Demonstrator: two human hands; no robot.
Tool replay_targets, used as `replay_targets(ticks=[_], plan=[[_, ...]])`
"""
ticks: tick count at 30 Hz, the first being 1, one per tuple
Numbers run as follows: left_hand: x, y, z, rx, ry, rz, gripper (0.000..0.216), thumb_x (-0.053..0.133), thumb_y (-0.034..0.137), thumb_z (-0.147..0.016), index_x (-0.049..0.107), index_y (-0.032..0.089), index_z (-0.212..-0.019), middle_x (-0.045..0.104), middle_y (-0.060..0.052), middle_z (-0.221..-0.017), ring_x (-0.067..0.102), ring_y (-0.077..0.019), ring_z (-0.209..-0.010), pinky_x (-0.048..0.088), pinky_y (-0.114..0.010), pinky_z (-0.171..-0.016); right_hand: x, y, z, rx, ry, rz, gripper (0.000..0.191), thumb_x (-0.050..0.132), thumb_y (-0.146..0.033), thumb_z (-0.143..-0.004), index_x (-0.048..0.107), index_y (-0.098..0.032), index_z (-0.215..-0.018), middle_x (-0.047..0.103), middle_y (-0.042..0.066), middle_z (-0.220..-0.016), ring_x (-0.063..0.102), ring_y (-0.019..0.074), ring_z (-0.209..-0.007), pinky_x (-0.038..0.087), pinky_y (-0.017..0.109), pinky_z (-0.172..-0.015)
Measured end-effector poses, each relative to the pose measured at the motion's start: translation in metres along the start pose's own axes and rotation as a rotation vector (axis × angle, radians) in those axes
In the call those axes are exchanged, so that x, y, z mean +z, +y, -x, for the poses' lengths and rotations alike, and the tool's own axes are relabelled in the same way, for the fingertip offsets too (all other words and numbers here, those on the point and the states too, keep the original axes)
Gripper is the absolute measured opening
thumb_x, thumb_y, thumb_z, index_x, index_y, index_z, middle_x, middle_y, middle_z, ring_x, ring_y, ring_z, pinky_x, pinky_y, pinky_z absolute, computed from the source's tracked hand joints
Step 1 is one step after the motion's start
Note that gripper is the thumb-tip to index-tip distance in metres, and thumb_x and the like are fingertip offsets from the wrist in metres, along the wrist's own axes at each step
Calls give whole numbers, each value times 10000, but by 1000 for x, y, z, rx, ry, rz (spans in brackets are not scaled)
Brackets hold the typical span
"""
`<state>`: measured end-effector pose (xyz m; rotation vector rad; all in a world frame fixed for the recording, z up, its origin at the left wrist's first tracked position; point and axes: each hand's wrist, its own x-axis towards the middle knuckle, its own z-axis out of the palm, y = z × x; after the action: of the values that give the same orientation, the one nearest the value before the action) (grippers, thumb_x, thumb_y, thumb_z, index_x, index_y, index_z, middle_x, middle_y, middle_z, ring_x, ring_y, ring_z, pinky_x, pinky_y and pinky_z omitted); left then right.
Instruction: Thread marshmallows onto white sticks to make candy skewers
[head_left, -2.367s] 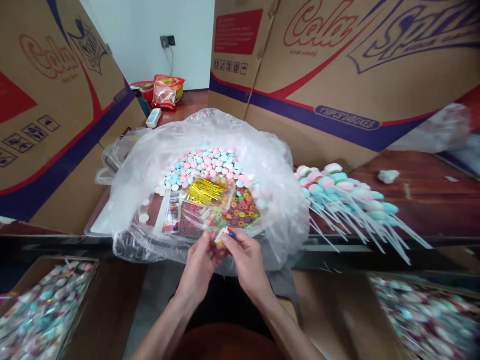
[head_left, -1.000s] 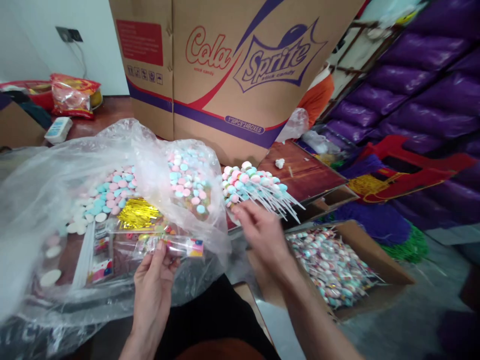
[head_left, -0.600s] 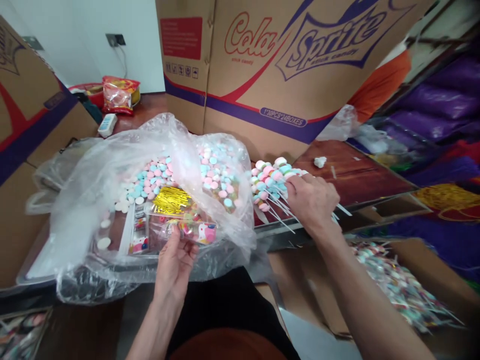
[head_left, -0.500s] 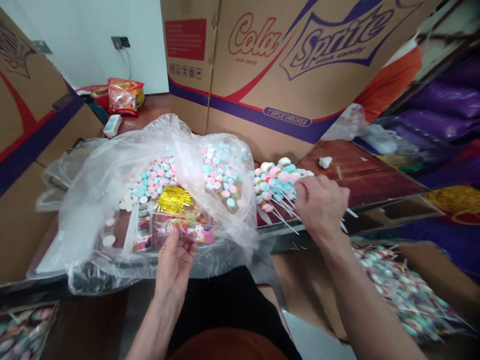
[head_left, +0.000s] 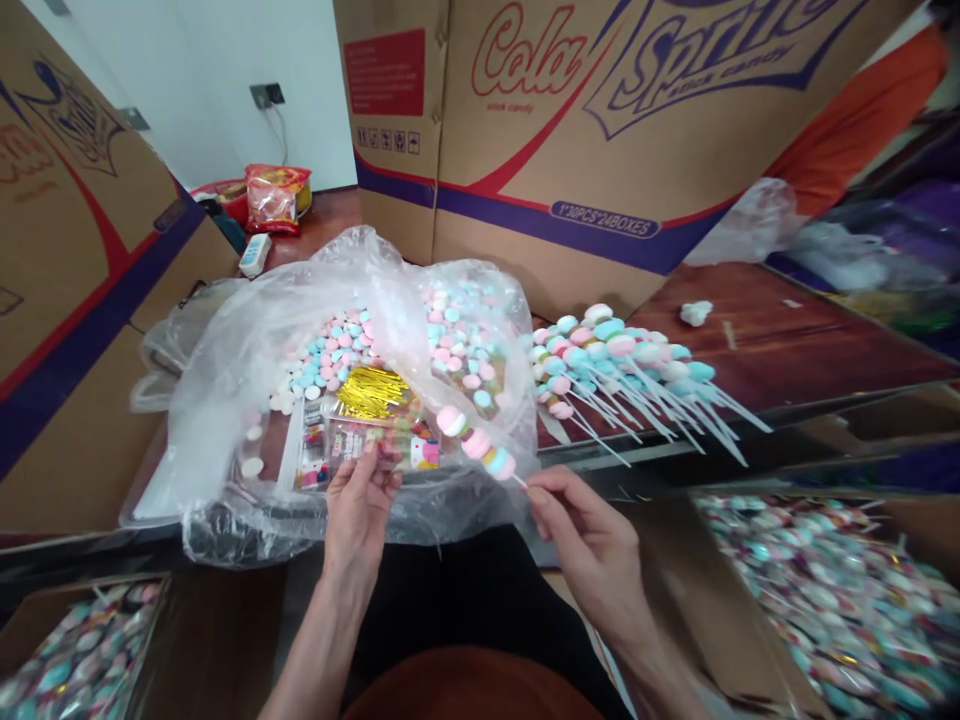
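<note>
My right hand (head_left: 589,535) pinches the white stick of a candy skewer (head_left: 477,445), threaded with pink, white and blue pieces and tilted up to the left. My left hand (head_left: 361,495) holds the edge of a clear printed plastic packet (head_left: 390,446) between thumb and fingers. Just above that packet lies a bundle of gold twist ties (head_left: 373,392). Loose pink, blue and white candies (head_left: 334,350) spread behind it, inside a large clear plastic bag (head_left: 202,400). To the right, a pile of candy skewers (head_left: 622,350) rests with its sticks pointing toward me.
Large printed cardboard boxes (head_left: 517,180) stand behind and at the left. Below the table edge, a right-hand box (head_left: 757,610) and a left-hand box (head_left: 161,590) hold many wrapped skewers. A person's orange sleeve (head_left: 862,120) shows at back right.
My right hand has come from the skewer pile toward the middle, bringing one candy skewer. My left hand stays at the packet. The view has shifted slightly.
</note>
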<state>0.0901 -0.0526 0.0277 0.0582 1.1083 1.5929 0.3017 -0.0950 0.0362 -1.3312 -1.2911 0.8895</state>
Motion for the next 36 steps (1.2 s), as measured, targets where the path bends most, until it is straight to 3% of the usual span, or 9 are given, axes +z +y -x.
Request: replay_targets(ticks=[7, 11, 17, 22, 27, 31, 36], plan=[[-5, 1, -4, 21, 37, -8, 292, 904, 274, -628, 678, 150, -764, 720, 12, -717, 655, -100, -580, 511, -214, -526, -4, 4, 7, 14, -68, -72, 160, 600, -317, -931, 656, -209, -827, 509, -20, -689, 448, 102, -530, 375, 223, -493], [-6, 7, -4, -72, 100, -30, 218, 843, 260, -732, 673, 136, -789, 689, 3, -653, 624, -89, -520, 487, -185, -464, -5, 4, 10, -62, -62, -57, 118, 596, -255, -931, 664, -216, -843, 553, 0, -766, 481, 107, -560, 394, 228, -510], [-2, 16, -1, -205, 156, -72, 123, 661, 245, -911, 669, 133, -863, 687, -17, -649, 635, -95, -503, 476, -164, -413, -5, 10, 10, -230, -65, 61, 128, 581, -167, -927, 663, -208, -837, 632, 28, -809, 617, 161, -751, 477, 257, -677], [0, 15, 0, -223, 148, -117, 135, 695, 265, -884, 663, 134, -881, 690, -20, -651, 645, -110, -506, 471, -165, -395, -9, 12, 5, -366, -89, 156, 161, 564, -83, -922, 661, -205, -884, 635, 30, -816, 619, 151, -753, 489, 250, -683], [-6, 8, -2, -133, 97, -145, 221, 791, 306, -793, 670, 128, -845, 697, -30, -654, 682, -136, -568, 477, -169, -423, -15, 13, 1, -490, -114, 227, 214, 572, -21, -899, 658, -200, -977, 627, 46, -860, 613, 150, -785, 495, 248, -712], [-10, 2, -5, 43, 47, -153, 395, 907, 384, -609, 658, 142, -799, 717, -10, -713, 679, -130, -586, 494, -192, -469, -19, 12, 1, -444, -208, 212, 179, 575, -45, -911, 655, -201, -949, 626, 44, -864, 614, 146, -788, 485, 240, -708], [-9, -3, -7, 151, 5, -145, 409, 914, 398, -574, 636, 149, -740, 713, 20, -714, 656, -98, -583, 503, -194, -527, -9, 14, 4, -175, -280, 82, 151, 565, -164, -950, 638, -202, -823, 613, 10, -775, 595, 135, -715, 453, 229, -658]])
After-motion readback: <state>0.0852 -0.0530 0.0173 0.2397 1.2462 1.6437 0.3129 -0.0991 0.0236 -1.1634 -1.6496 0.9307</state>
